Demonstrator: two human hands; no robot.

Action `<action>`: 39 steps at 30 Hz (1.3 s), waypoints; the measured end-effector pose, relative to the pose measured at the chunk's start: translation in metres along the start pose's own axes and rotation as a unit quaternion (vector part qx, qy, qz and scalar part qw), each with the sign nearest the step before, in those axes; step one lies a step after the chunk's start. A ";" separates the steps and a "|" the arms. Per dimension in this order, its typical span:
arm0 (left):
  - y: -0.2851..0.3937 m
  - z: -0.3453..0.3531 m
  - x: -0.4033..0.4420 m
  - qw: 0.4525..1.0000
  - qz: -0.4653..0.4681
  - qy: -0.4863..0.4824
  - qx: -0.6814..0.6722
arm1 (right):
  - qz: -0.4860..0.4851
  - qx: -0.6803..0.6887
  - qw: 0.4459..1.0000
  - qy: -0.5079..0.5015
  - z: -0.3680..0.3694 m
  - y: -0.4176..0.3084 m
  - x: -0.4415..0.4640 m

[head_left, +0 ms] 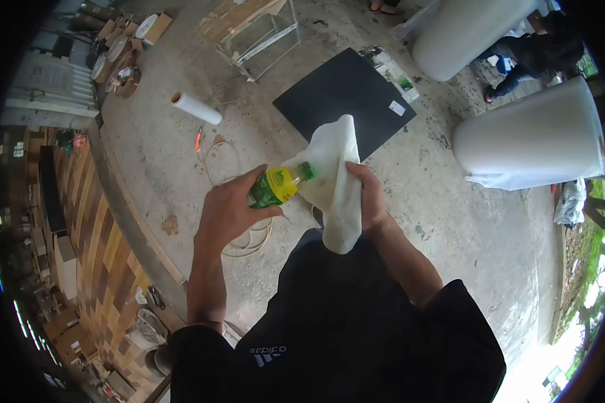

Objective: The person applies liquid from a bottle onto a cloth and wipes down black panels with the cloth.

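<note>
My left hand point(232, 208) is wrapped round a plastic bottle point(275, 187) with a green cap and a yellow and green label. The bottle lies tilted, its capped end pointing right toward a white cloth point(339, 195). Whether the cap touches the cloth I cannot tell. My right hand point(370, 195) grips the cloth at its right side, thumb on the near face and the other fingers mostly hidden behind. The cloth hangs folded, with one flap spread to the left behind the bottle cap.
On the concrete lie a black panel point(336, 94), a white roll point(198, 109) and a coiled hose point(265, 235). Large wrapped rolls point(531, 134) stand at the right, near a crouching person point(538, 54). A step stool point(255, 33) is at the back; boxes point(156, 28) sit far left.
</note>
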State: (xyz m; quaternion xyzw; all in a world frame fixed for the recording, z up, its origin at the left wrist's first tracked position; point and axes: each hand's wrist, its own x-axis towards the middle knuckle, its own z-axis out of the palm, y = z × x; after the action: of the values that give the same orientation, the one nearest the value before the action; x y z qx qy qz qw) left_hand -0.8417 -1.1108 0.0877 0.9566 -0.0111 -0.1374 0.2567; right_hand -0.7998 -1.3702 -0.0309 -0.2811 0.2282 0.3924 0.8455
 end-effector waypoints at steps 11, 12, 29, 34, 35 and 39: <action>-0.019 -0.023 -0.002 0.991 0.017 0.025 0.127 | 0.022 -0.035 0.999 -0.011 0.025 0.014 0.015; -0.020 -0.024 -0.002 0.990 0.028 0.036 0.134 | 0.029 -0.029 0.999 -0.021 0.025 0.015 0.016; -0.055 0.023 0.021 0.987 -0.011 0.035 -0.158 | 0.058 0.117 0.991 -0.028 -0.009 0.016 0.047; -0.101 0.143 0.037 0.895 -0.160 0.119 -0.398 | -0.146 0.070 0.978 0.130 -0.082 -0.048 0.089; -0.099 0.160 0.041 0.891 -0.167 0.103 -0.410 | -0.225 -0.075 0.957 0.164 -0.119 -0.052 0.110; -0.095 0.226 0.084 0.879 -0.190 0.054 -0.434 | -0.418 -0.756 0.483 0.144 -0.194 -0.051 0.212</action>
State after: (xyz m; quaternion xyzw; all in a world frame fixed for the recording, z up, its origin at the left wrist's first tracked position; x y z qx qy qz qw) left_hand -0.8265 -1.1462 -0.1689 0.7388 0.2459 -0.1223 0.6154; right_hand -0.6670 -1.4105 -0.2880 -0.9269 -0.1820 -0.0319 0.3266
